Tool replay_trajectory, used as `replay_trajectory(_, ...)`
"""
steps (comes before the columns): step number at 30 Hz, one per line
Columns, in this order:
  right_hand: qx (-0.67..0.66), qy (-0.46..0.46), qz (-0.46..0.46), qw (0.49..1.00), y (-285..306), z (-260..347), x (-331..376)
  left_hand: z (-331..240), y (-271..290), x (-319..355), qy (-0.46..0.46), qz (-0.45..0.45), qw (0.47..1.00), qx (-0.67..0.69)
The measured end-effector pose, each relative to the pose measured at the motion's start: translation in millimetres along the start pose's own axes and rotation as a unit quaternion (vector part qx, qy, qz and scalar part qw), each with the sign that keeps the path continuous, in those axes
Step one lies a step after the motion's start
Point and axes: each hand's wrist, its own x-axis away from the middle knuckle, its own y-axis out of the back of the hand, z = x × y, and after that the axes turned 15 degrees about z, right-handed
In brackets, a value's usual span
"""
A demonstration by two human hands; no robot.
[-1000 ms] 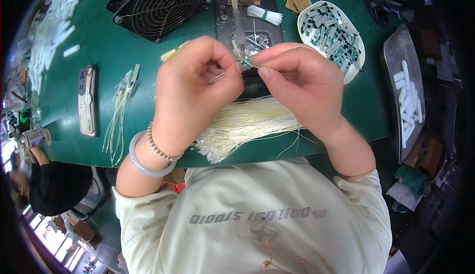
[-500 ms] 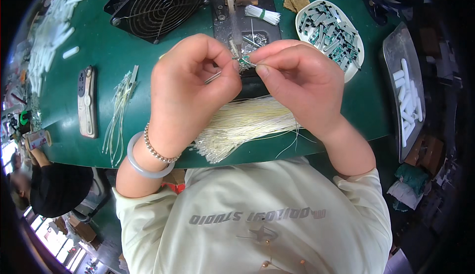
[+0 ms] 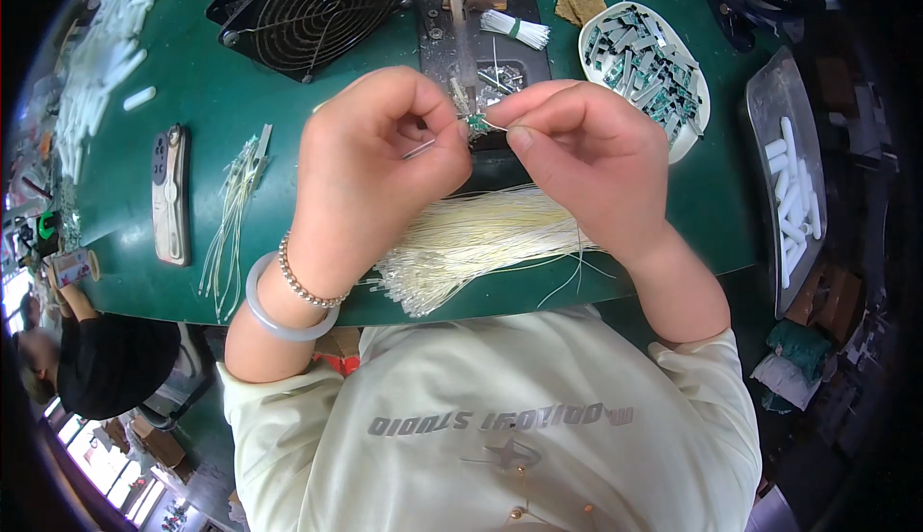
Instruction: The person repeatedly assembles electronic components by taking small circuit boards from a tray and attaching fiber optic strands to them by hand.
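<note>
My left hand (image 3: 370, 157) is closed, thumb and forefinger pinching a small circuit board (image 3: 476, 123), green at its exposed end. A thin silvery strip (image 3: 420, 148) shows below those fingers. On the other side my right hand (image 3: 601, 143) pinches a thin wire (image 3: 494, 126) that reaches to the board. Both meet just under the tip of an upright soldering iron (image 3: 465, 47) on a dark stand; whether the tip touches them I cannot tell. Below the hands lies a thick bundle of white and yellowish wires (image 3: 481, 244).
A white dish (image 3: 707, 99) of small boards stands right of the stand, near a metal tray (image 3: 760, 128) with white tubes. A black fan (image 3: 312, 13) sits at the back left. A grey handheld tool (image 3: 171, 196) and several wired pieces (image 3: 240, 181) lie left.
The view has shifted slightly. My right fingertips have drawn a little away from the board, still pinching the wire. My left hand keeps its grip under the iron.
</note>
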Motion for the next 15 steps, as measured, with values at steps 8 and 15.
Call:
replay_trajectory(8, 0.072, 0.002, -0.011, 0.997, 4, -4, 6, 1, -4, 5, 0.016, 0.013, 1.000, 0.024)
replay_trajectory(15, 0.244, 0.099, 0.020, 0.964, -2, 1, 5, -4, -4, 22, -0.016, 0.045, 0.997, -0.053)
